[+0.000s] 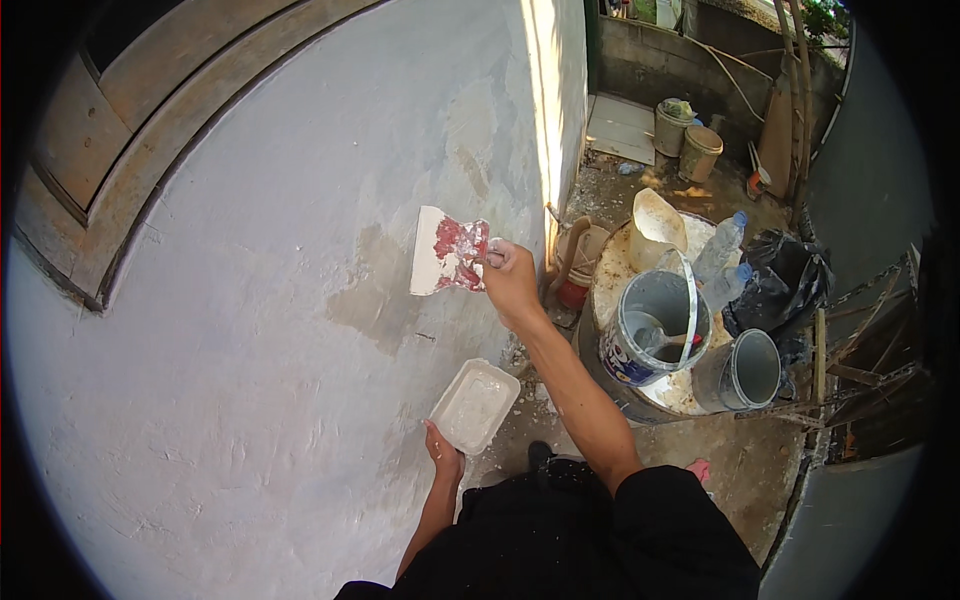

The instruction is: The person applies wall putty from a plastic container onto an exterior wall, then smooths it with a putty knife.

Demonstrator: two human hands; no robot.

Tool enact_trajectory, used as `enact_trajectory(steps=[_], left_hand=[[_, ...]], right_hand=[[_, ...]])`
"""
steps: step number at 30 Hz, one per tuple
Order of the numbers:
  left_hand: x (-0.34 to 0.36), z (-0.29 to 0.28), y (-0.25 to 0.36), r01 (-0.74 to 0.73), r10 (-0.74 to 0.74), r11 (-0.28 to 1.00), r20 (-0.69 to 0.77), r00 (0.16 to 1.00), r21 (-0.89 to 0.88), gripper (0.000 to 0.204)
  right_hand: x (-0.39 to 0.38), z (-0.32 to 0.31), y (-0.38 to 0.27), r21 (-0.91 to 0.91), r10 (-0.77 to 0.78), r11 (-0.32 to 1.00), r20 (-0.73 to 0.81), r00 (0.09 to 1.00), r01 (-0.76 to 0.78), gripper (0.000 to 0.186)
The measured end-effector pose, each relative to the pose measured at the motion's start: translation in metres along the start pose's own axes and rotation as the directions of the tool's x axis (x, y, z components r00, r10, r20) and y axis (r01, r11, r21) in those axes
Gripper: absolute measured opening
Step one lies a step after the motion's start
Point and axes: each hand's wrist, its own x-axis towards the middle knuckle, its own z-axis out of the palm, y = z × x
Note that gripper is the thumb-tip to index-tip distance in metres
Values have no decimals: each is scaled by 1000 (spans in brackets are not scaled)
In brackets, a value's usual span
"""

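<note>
My right hand (pixel 512 283) is closed round the handle of a wide putty knife (pixel 447 252). Its red body is smeared with white, and a white coating covers the broad blade, which is at the wall (pixel 270 330); whether it touches cannot be told. Lower down, my left hand (pixel 445 452) grips the near left edge of a shallow white rectangular tray (pixel 476 405) with whitish paste inside. Some of that hand's fingers are hidden under the tray. Greyish damp-looking patches mark the pale wall around the blade.
At right, a drum (pixel 610 375) carries an open bucket (pixel 655 325), a grey pail (pixel 750 370), a cut white container (pixel 656 225) and plastic bottles (pixel 720 245). A black plastic bag (pixel 785 280) lies beside it. A wooden frame (pixel 190 110) edges the wall's upper left.
</note>
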Motion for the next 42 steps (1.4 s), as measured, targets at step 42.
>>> enact_trajectory(steps=[42], left_hand=[[-6,71,43,-708,723,386,283,630,591,46]], right_hand=[[-107,-103,21,-921,144,366,200,969,135,19]])
